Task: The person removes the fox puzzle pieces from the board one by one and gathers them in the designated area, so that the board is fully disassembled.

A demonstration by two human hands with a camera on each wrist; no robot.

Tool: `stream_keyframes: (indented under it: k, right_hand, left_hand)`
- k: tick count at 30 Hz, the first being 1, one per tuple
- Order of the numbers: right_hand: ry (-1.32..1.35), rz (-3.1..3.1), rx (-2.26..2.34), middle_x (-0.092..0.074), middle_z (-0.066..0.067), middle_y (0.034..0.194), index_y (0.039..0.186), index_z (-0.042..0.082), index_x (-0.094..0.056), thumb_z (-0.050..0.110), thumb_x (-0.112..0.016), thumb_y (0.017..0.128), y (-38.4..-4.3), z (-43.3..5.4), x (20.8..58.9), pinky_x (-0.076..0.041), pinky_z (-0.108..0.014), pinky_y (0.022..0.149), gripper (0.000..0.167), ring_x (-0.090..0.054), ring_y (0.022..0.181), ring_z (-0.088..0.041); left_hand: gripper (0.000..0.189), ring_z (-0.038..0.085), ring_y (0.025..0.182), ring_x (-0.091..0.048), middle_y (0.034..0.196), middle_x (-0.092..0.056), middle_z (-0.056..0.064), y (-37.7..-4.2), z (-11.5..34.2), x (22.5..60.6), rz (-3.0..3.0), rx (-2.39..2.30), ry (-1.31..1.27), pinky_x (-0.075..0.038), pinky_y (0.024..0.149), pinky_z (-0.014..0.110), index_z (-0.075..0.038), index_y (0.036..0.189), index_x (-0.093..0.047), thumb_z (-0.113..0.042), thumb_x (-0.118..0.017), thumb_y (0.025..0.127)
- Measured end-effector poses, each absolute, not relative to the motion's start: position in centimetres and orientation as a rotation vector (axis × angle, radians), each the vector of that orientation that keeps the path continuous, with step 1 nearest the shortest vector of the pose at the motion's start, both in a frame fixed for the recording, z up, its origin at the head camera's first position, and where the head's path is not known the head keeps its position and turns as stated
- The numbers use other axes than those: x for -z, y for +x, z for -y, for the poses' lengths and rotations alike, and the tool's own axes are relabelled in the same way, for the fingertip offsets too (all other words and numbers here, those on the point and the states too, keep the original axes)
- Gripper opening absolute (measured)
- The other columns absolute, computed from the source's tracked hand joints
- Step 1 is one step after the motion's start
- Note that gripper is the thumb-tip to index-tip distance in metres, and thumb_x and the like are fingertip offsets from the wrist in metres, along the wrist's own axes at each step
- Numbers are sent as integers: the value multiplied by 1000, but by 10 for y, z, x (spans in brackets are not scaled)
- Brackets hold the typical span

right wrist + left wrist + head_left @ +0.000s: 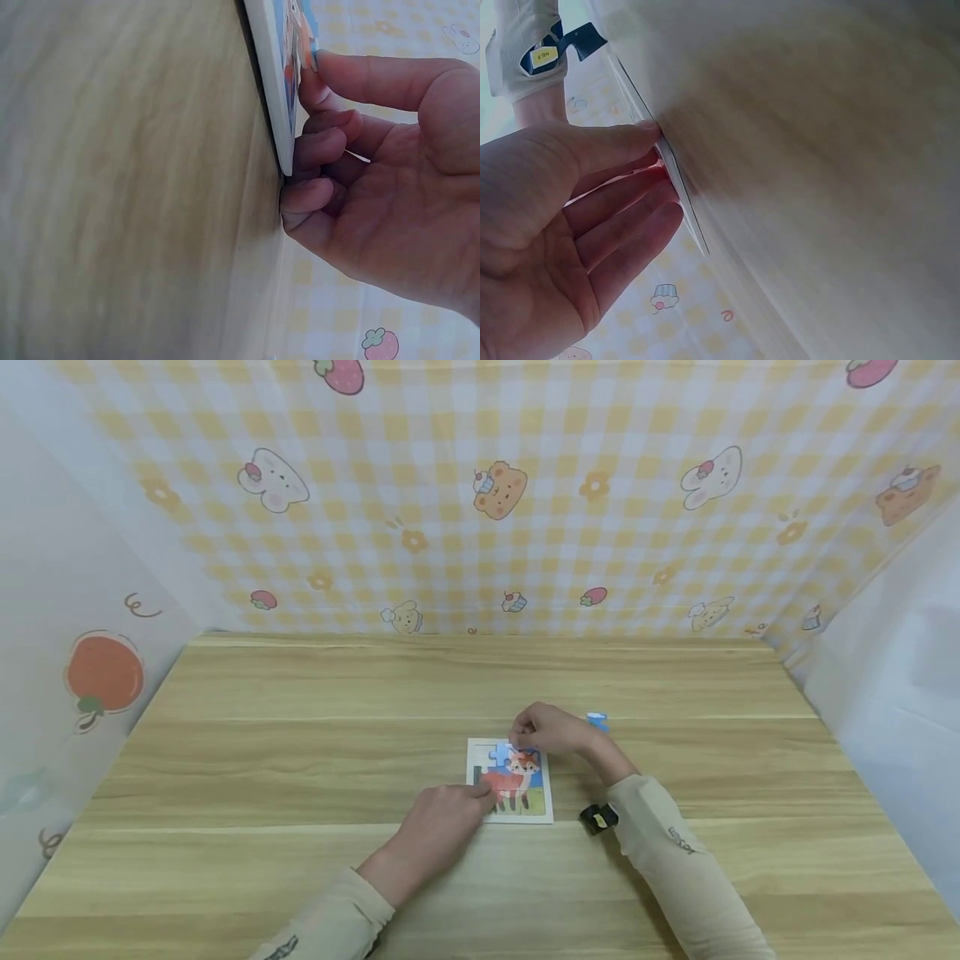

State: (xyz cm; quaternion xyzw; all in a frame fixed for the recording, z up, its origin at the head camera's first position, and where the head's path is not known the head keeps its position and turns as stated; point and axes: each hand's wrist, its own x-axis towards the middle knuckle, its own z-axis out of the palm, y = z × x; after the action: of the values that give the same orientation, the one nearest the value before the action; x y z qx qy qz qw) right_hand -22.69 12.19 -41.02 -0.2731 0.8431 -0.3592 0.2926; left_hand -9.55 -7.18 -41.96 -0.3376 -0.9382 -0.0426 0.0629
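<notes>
A white-framed jigsaw puzzle point(547, 810) with a fox picture lies on the table. My left hand point(448, 818) rests at its lower left, thumb and extended fingertips against the frame's edge in the left wrist view. Over the top edge, my right hand point(553, 729) pinches a puzzle piece point(309, 41) between thumb and forefinger, its other fingers curled beside the frame's corner. Fingers hide most of that piece in the head view. A light-blue piece point(501, 753) sits in the upper part of the picture, and the frame's upper left shows bare backing.
Another blue and white puzzle piece point(597, 721) lies on the wooden table point(300, 727), behind the right wrist. A black device with a yellow label point(598, 818) sits at the right sleeve. A yellow checked cloth point(450, 552) hangs behind the table.
</notes>
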Motion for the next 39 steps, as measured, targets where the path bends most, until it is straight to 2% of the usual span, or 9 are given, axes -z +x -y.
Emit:
stream_keyframes:
  k: [6, 10, 13, 17, 19, 21, 28, 35, 39]
  right_hand:
    - [-716, -2272, 927, -57, -3, 67, 86, 2, -66, 4, -57, 89, -226, -121, 409, -39, -24, 56, 10, -44, 58, -11]
    - [-723, -2272, 919, -58, -3, 68, 86, 2, -66, 4, -56, 89, -226, -121, 409, -40, -24, 56, 11, -46, 57, -11]
    - [-734, -2262, 924, -59, -4, 68, 86, 1, -66, 3, -55, 89, -226, -122, 409, -41, -24, 55, 12, -48, 57, -12]
    - [-758, -2252, 920, -59, -3, 68, 87, 1, -66, 4, -54, 89, -226, -121, 411, -41, -24, 55, 12, -48, 57, -11]
    - [-766, -2255, 911, -58, -3, 67, 87, 2, -66, 4, -54, 89, -226, -120, 412, -40, -24, 55, 12, -46, 57, -10]
    - [-770, -2258, 904, -57, -3, 67, 87, 2, -66, 4, -54, 89, -226, -119, 412, -39, -24, 54, 12, -45, 56, -10]
    - [-765, -2286, 869, -56, -2, 69, 88, 4, -66, 5, -55, 90, -227, -121, 413, -40, -24, 56, 11, -45, 59, -11]
    - [-813, -2288, 873, -55, 0, 71, 89, 5, -65, 7, -54, 92, -226, -124, 413, -42, -26, 60, 11, -47, 62, -12]
    - [-835, -2292, 890, -55, -1, 72, 90, 3, -62, 7, -51, 93, -224, -123, 414, -43, -26, 61, 13, -47, 63, -11]
  left_hand:
    - [22, 15, 70, -64, 106, -67, 2, -94, 70, 419, 2813, 114, -1021, -49, 50, 24, -13, 97, -69, -1, -66, 79]
    - [34, 10, 55, -52, 105, -66, 3, -93, 69, 418, 2840, 229, -1012, -37, 40, 20, -11, 113, -65, -4, -62, 80]
    - [41, 12, 61, -50, 107, -63, 4, -92, 67, 417, 2863, 286, -1006, -36, 41, 20, -10, 122, -60, -15, -63, 82]
    - [43, 18, 87, -54, 110, -58, 3, -91, 65, 417, 2902, 289, -994, -46, 51, 25, -8, 118, -62, -32, -66, 83]
    - [42, 19, 91, -53, 113, -57, 3, -90, 64, 417, 2929, 295, -980, -49, 54, 27, -9, 117, -63, -35, -65, 83]
    - [42, 19, 93, -52, 114, -56, 3, -91, 63, 417, 2944, 301, -971, -49, 55, 28, -9, 117, -63, -34, -65, 83]
    - [37, 18, 85, -48, 104, -55, 3, -93, 61, 414, 2964, 329, -967, -45, 52, 26, -9, 113, -64, -29, -66, 82]
    - [36, 21, 91, -51, 107, -57, 6, -95, 61, 412, 2976, 331, -986, -50, 59, 31, -7, 113, -65, -26, -64, 83]
    - [36, 21, 90, -51, 106, -57, 5, -95, 61, 411, 2977, 330, -991, -49, 57, 30, -7, 113, -65, -25, -65, 81]
